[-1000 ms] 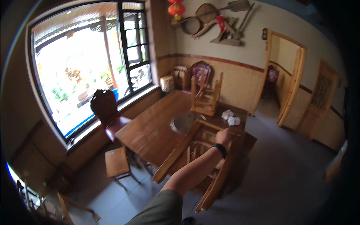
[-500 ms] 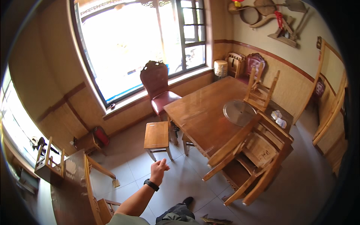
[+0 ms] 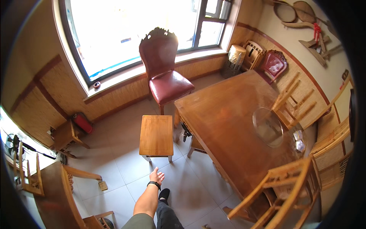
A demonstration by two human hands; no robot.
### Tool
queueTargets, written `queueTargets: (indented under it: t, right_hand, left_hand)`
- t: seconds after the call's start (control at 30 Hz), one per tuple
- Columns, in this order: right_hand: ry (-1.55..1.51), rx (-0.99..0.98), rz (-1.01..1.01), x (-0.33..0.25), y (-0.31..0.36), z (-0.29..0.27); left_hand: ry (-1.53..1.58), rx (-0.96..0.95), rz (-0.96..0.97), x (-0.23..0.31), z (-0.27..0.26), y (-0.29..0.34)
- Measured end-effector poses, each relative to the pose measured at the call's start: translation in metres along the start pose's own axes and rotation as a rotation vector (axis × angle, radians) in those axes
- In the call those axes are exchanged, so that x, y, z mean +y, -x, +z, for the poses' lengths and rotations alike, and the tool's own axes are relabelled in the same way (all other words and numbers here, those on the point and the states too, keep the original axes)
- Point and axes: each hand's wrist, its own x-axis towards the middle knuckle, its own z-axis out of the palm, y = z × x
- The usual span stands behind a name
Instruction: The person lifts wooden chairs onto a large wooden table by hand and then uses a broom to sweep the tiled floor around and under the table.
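Observation:
My left hand [image 3: 156, 176] reaches forward over the floor with its fingers apart and nothing in it. A dark band [image 3: 154, 184] circles that wrist. Just beyond the fingertips stands a wooden stool [image 3: 156, 134] with a rectangular seat; a gap of floor appears to separate the hand from it. Behind the stool, by the window, is a high-backed chair [image 3: 169, 86] with dark red padding and a carved top. To the right spreads a large brown wooden table [image 3: 219, 118] with a round glass turntable [image 3: 268, 127]. My right hand is out of view.
Wooden chairs [image 3: 282, 187] rest upturned on the table's right side, near white packets [image 3: 299, 141]. Another brown table [image 3: 57, 202] is at the lower left. A low wooden stool [image 3: 65, 134] and a red object [image 3: 82, 122] sit by the left wall. My shoe [image 3: 164, 194] is on the tiles.
My view has moved nearer to the stool and the red chair, which look larger. My left hand, partly curled before, now has its fingers apart and is lower in view.

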Motion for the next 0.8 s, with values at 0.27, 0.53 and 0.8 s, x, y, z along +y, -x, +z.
queueTargets:
  t: [0.27,0.53,0.8]
  right_hand:
    - [0.048,-0.198,0.524,-0.064,0.034,0.030]
    - [0.009,-0.216,0.699,-0.081,0.038,0.068]
    - [-0.003,-0.235,0.764,-0.123,0.038,0.081]
  left_hand:
    - [0.098,0.029,-0.101,0.026,0.025,-0.208]
    - [0.646,-0.177,-0.103,0.039,0.044,-0.302]
    - [0.370,-0.126,0.006,0.091,0.021,-0.238]
